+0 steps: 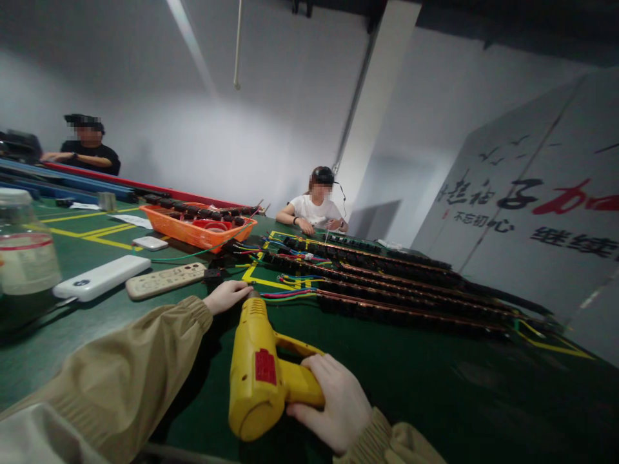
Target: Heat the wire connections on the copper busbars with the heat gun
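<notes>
My right hand [338, 399] is wrapped round the handle of a yellow heat gun [256, 374], whose nozzle points away from me. Beyond the nozzle, my left hand [227, 296] reaches in with its fingers pressed together. The nozzle partly covers those fingertips, so what they hold cannot be made out. Blue, red and green wires [294, 294] run from the nearest long black strip with copper-coloured edging [411, 312] toward my left fingertips. Several similar strips [387, 277] lie behind it, side by side on the green table [435, 399].
Left of my hands lie a beige remote control [167, 281], a white power bank [104, 277] and a glass jar [26, 258]. Behind them stands an orange basket [193, 231] of dark parts. One person [316, 206] sits across the table, another person [91, 151] far left.
</notes>
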Tool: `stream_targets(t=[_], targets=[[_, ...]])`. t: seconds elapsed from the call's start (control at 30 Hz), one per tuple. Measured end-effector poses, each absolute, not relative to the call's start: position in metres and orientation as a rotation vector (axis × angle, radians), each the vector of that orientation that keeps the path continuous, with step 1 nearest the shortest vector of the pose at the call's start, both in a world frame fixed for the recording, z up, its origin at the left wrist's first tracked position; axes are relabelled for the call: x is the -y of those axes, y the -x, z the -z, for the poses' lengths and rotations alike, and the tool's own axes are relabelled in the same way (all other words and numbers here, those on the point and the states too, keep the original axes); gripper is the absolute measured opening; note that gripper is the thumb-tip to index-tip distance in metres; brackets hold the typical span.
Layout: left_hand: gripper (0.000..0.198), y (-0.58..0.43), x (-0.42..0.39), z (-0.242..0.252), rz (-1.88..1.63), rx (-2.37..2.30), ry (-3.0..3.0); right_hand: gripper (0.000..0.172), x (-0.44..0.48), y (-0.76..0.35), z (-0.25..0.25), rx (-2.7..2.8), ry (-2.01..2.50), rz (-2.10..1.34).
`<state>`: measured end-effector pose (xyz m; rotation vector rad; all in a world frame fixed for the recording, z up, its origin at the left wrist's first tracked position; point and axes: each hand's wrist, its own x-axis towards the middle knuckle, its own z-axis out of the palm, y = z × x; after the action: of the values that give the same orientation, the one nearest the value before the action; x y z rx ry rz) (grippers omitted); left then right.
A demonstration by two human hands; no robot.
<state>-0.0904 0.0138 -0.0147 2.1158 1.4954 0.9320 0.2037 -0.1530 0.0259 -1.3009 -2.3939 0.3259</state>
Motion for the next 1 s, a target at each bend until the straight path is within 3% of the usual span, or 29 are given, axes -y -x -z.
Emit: stream_targets(t=[0.3,1.0], targets=[[0.053,0.089,-0.006,0.008,-0.615,-1.679,-2.291,0.032,0.151,-0.226,-0.021,2.341,1.429,-0.186],[0.052,0.09,-0.001,0.004,-0.554,-1.756,-2.298,0.03,0.158,-0.273,0.001,2.133,1.542,0.17]])
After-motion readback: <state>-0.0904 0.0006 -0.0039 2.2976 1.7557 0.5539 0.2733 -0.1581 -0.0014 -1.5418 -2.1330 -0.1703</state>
